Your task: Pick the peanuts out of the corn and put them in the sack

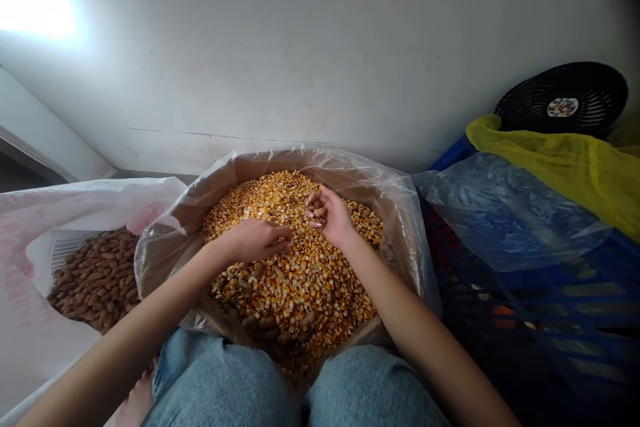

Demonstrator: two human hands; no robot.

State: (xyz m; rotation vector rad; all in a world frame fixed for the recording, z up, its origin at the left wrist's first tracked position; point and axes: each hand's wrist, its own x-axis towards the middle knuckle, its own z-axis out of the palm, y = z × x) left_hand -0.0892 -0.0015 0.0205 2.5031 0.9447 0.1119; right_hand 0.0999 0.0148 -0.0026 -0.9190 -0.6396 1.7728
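A box lined with clear plastic stands before my knees, filled with yellow corn kernels. Unshelled peanuts lie among the kernels, mostly on the near side. My right hand is turned palm up over the corn, its fingers curled round a few peanuts. Just left of it, my left hand hovers low above the kernels, palm down with fingers bent together. Whatever its fingertips may hold is hidden.
At left, a white plastic bag holds a heap of unshelled peanuts. A blue crate stands at right, with a clear plastic sheet, yellow mesh and a black fan-like round object. Behind is a pale wall.
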